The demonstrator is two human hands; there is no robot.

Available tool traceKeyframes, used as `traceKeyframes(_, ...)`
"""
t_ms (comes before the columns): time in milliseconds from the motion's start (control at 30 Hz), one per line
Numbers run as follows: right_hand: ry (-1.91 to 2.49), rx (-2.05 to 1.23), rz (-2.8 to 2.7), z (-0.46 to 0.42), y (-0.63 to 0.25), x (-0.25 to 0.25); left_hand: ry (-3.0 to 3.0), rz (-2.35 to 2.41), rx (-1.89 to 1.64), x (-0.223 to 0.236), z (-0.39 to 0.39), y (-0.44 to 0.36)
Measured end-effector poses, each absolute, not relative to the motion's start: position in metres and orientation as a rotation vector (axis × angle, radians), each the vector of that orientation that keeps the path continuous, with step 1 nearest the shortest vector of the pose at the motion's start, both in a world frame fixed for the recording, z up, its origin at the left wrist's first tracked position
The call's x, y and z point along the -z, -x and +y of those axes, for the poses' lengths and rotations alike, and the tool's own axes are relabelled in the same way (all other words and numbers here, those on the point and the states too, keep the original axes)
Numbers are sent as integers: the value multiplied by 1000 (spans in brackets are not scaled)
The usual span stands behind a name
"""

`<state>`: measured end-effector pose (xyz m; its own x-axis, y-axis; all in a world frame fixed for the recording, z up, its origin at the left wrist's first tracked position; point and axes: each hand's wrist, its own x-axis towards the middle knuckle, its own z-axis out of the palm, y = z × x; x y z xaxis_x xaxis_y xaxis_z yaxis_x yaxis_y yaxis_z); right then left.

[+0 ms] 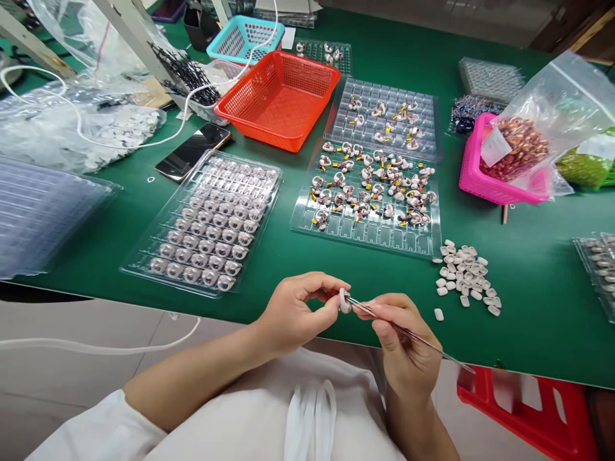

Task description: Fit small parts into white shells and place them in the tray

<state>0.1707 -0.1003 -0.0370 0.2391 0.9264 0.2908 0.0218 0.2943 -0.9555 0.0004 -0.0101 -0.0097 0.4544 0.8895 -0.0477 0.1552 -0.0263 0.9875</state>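
Between the thumb and fingers of my left hand (298,314) is a small whitish earphone housing (344,302), held above the table's near edge. My right hand (408,339) is closed around thin metal tweezers (362,307), and their tips meet the housing. Whether the tips grip a part inside it is too small to tell. Ahead of my hands lies a clear tray (365,238) with many loose earphone pieces showing yellow bits and wires. Right of it is a pile of small whitish caps (464,272). To the left, another clear tray (206,221) carries rows of rounded housings.
A red basket (283,109) stands at the back, with a blue basket (245,40) behind it. A phone (192,152) lies beside the left tray. On the right is a pink basket (504,186) with bagged copper-coloured parts. A white cable (158,142) crosses the left side.
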Motion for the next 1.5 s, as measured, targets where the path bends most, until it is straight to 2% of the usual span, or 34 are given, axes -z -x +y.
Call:
traceKeyframes(433,935,-1103,-692,-82,-163,48,-1523,935,-706,5,-8,1)
traceKeyframes(600,887,-1111,-696,-82,-162,49,-1537,936,-709,5,-8,0)
traceKeyframes(833,813,-1193,-745,-80,-168,51,-1178,876,-518,2,-10,-2)
traceKeyframes(1000,825,-1214,-696,-81,-168,54,-1258,854,-542,1,-11,-2)
traceKeyframes(1267,822,-1142,-803,-82,-169,52,-1547,852,-584,-1,-11,-3)
traceKeyframes(1500,1001,-932,-929,-88,-180,38,-1501,861,-636,-1,-10,0)
